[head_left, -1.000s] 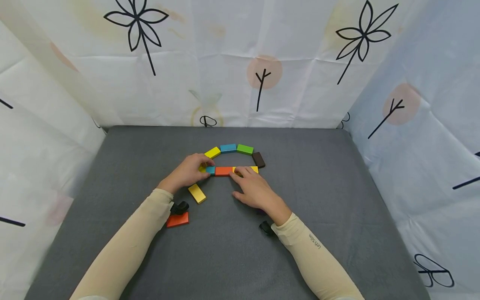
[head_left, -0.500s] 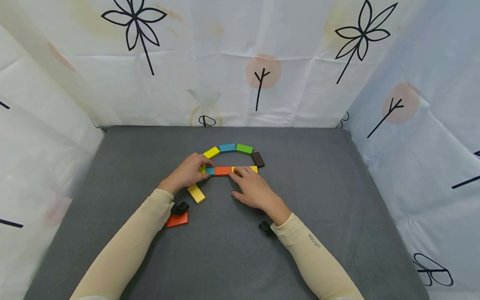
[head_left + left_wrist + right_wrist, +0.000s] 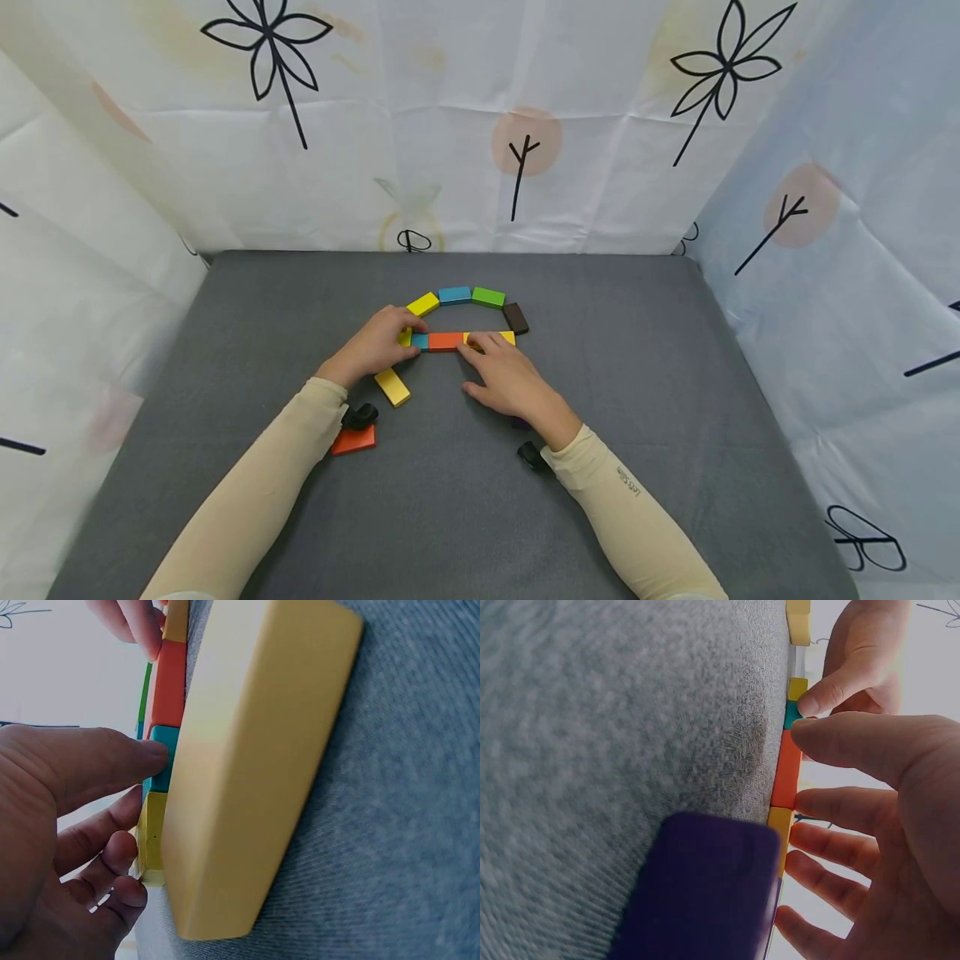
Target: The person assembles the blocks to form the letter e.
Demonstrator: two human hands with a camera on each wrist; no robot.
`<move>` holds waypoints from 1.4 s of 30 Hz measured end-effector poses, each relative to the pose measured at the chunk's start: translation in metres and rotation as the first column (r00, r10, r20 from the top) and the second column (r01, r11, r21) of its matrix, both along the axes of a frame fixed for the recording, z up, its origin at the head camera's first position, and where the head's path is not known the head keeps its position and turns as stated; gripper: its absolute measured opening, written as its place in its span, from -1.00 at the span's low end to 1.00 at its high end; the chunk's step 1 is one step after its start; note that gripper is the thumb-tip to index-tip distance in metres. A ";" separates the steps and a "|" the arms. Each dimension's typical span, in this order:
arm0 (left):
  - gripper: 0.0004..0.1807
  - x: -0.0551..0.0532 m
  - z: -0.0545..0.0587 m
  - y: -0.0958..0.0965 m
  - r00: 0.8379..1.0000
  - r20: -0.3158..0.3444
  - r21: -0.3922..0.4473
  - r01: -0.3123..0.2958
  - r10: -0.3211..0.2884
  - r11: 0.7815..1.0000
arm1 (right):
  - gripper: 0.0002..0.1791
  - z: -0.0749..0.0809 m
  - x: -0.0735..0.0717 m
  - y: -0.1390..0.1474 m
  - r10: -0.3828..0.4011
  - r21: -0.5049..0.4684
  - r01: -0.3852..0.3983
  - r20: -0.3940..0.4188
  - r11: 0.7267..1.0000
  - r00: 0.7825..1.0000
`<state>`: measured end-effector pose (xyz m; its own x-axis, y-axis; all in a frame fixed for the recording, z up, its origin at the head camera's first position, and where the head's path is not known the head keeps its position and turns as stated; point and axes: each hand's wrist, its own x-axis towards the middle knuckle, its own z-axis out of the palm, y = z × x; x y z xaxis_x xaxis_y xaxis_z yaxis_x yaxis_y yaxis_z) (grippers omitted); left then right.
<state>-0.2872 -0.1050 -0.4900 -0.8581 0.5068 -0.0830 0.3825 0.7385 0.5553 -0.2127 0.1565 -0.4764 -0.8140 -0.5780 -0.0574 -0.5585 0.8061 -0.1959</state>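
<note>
A straight row of wooden blocks lies across the table in the head view. My left hand (image 3: pixel 372 342) is at its left end, the thumb on the front of the small teal block (image 3: pixel 162 759) and the other fingers curled behind it. Beside it, at the left end, is a yellow block (image 3: pixel 152 831). An orange block (image 3: pixel 446 342) follows on the right. My right hand (image 3: pixel 506 379) rests with loosely extended fingers over the yellow block (image 3: pixel 508 338) at the right end, its fingertips along the row in the right wrist view.
Behind the row curve a yellow block (image 3: pixel 423 305), a blue block (image 3: pixel 455 296), a green block (image 3: pixel 489 297) and a dark brown block (image 3: pixel 516 318). Loose in front lie a yellow block (image 3: pixel 393 387), a red-orange block (image 3: pixel 354 439) and a purple block (image 3: pixel 705 892) under the right wrist.
</note>
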 end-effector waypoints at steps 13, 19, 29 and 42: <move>-0.29 0.022 0.014 -0.019 0.989 -0.067 0.176 -0.117 0.131 0.977 | -0.24 0.000 -0.001 0.000 -0.005 -0.005 0.005 0.003 1.000 1.000; -0.13 0.044 0.026 -0.037 0.976 -0.105 0.227 -0.164 0.192 0.960 | -0.24 0.000 0.000 0.000 -0.009 -0.017 0.009 0.009 1.000 1.000; -0.07 0.079 0.025 -0.058 0.968 -0.073 0.212 -0.222 0.242 0.952 | -0.24 0.001 0.002 -0.001 -0.012 -0.016 0.012 0.007 1.000 1.000; -0.11 0.094 0.005 -0.045 0.965 -0.049 0.166 -0.245 0.256 0.955 | -0.24 0.001 0.002 -0.001 -0.018 -0.006 0.018 0.019 1.000 1.000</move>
